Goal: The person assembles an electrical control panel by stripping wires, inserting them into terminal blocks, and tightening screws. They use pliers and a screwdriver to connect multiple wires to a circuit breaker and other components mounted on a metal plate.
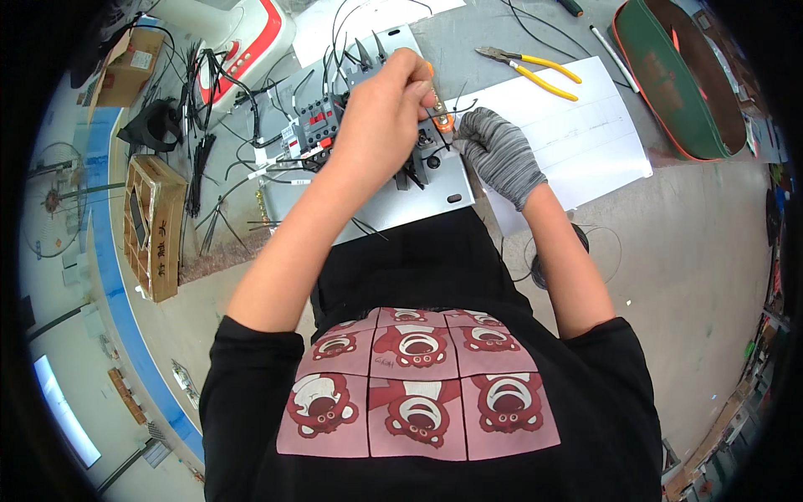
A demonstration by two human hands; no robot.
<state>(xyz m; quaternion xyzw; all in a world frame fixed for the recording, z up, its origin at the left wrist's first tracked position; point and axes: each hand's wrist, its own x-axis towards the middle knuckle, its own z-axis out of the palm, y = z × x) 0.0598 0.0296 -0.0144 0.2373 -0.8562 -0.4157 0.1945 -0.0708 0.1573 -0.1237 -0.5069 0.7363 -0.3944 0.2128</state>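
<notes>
From where I stand, the biggest thing is the grey table (477,84), with a metal plate (439,192) at its near edge, close to the person's body, presumably so both hands reach it easily. Right of the plate lies white paper (594,117), spread flat, perhaps for looking at. Beyond the plate's far left side stands a white-and-red machine (259,42); well to its right, a green pouch (669,79) gapes open, which would make its contents easy to get at. Well left of the plate sits a wooden box (171,226).

The bare left hand (389,96) is over the plate, thumb and fingers curled together near its tips; I can't tell exactly what they pinch. The gloved right hand (499,151) is at the plate's right edge, fingers bunched close, seemingly to steady something small, though their grip is hidden.

Right of the plate, the pliers (539,71) lie splayed on the paper, probably kept handy. On the plate, an orange-ended strip (440,105) shows beside the left fingertips, and a thin dark wire (458,110) crosses between the hands.
</notes>
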